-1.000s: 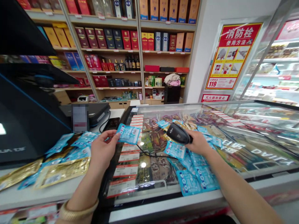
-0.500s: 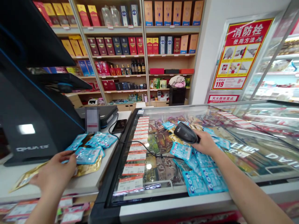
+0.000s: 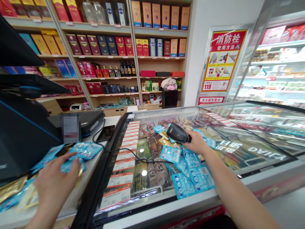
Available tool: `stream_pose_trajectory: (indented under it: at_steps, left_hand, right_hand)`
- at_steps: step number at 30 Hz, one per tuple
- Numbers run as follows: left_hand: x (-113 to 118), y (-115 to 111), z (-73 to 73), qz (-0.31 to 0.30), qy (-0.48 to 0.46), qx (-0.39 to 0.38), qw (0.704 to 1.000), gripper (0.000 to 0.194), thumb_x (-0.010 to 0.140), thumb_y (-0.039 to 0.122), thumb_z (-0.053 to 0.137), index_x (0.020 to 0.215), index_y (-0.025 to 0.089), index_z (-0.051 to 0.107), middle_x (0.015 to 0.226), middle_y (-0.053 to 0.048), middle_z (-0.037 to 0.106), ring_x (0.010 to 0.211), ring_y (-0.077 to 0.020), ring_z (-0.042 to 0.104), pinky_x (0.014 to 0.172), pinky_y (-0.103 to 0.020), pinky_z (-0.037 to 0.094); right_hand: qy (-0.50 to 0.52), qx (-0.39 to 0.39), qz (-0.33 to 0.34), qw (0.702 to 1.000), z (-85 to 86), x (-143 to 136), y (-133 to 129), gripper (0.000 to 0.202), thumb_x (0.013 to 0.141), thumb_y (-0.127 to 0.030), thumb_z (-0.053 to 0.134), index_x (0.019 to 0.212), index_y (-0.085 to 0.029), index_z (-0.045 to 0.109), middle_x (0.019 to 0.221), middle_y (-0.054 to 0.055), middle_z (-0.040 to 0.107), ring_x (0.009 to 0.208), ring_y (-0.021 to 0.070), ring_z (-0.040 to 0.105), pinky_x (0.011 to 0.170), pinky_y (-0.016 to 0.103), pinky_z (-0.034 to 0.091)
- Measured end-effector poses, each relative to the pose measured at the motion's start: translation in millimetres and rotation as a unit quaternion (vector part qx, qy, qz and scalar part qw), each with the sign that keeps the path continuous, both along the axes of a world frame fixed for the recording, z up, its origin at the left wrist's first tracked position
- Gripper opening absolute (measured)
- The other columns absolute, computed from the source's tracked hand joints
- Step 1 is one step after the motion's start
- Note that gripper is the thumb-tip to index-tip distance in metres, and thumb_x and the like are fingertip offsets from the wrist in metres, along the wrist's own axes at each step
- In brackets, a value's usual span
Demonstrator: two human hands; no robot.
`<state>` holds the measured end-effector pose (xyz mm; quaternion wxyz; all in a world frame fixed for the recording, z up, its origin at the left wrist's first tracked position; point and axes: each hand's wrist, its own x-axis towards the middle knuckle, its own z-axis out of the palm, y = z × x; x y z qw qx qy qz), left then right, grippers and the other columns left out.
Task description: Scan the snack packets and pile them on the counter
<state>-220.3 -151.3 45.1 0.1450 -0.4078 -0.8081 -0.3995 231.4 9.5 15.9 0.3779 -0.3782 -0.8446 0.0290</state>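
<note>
My right hand [image 3: 196,143] grips the handle of a black barcode scanner [image 3: 178,133], its head tilted to the left. Below it, blue packets [image 3: 182,186] and some gold ones [image 3: 165,136] lie piled on the freezer's glass top [image 3: 152,173]. At the left, my left hand [image 3: 53,179] reaches over the counter [image 3: 91,167] with thumb and forefinger apart around a small blue packet [image 3: 69,166]. The fingertips partly cover that packet; whether they press on it is hard to see. More blue packets [image 3: 87,150] lie just beyond, and a gold packet [image 3: 13,188] lies left of the hand.
A phone [image 3: 106,133] lies at the counter's edge beside a flat black device [image 3: 92,119]. The scanner's cable [image 3: 128,149] crosses the freezer frame. A dark checkout terminal [image 3: 23,133] rises at the left. Behind, shelves [image 3: 107,57] hold boxes and bottles.
The view has swung to the right. My left hand has moved over the small blue packet, its fingers spread wider. My right hand still holds the scanner above the pile.
</note>
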Motion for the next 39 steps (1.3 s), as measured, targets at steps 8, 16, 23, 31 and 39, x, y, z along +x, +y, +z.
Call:
stream_pose_trajectory:
  at_steps: [8,16,23,31,39]
  left_hand:
    - [136.1,71.8,-19.0,-0.373,-0.073,-0.072,0.922,0.032,0.072,0.048,0.054,0.085,0.023,0.070,0.093,-0.006,0.074,0.091,-0.0246,0.066,0.088,-0.036,0.050]
    - [207.5,117.6,-46.1,-0.448,-0.205,-0.215,0.844,0.039,0.065,0.048,0.065,0.091,0.019,0.062,0.075,-0.005,0.070,0.073,-0.0228,0.067,0.067,-0.032,0.049]
    - [207.6,120.3,-55.3,-0.436,-0.266,-0.187,0.839,0.040,0.057,0.041,0.074,0.088,0.020,0.058,0.061,0.003,0.062,0.058,-0.0171,0.060,0.055,-0.027,0.043]
    - [200.3,116.8,-38.7,-0.435,-0.340,-0.178,0.814,0.034,0.047,0.034,0.080,0.072,0.017,0.066,0.061,-0.003,0.068,0.058,-0.0174,0.062,0.058,-0.028,0.047]
    - [166.6,116.0,-23.2,-0.382,-0.471,-0.102,0.788,0.039,0.045,0.037,0.083,0.075,0.017,0.071,0.075,-0.004,0.072,0.067,-0.0166,0.064,0.059,-0.027,0.053]
  right_hand:
    - [0.072,-0.003,-0.084,0.994,4.5,36.2,12.8,0.023,0.068,-0.025,0.059,0.088,-0.019,0.069,0.075,0.003,0.070,0.069,0.0205,0.063,0.066,0.028,0.046]
    - [0.116,-0.016,-0.124,0.985,7.1,52.6,15.6,0.029,0.069,-0.028,0.060,0.095,-0.020,0.071,0.080,0.003,0.072,0.071,0.0211,0.063,0.069,0.029,0.048]
    - [0.109,-0.025,-0.112,0.987,8.0,52.5,15.9,0.023,0.070,-0.030,0.061,0.088,-0.019,0.071,0.078,0.003,0.071,0.072,0.0221,0.064,0.069,0.031,0.049]
    - [0.082,-0.029,-0.087,0.992,9.0,47.0,13.4,0.029,0.071,-0.027,0.062,0.099,-0.023,0.069,0.085,0.002,0.072,0.077,0.0218,0.066,0.073,0.031,0.049]
    - [0.065,-0.030,-0.025,0.997,13.5,27.1,4.1,0.017,0.070,-0.023,0.060,0.084,-0.018,0.068,0.075,0.002,0.068,0.068,0.0183,0.062,0.065,0.026,0.045]
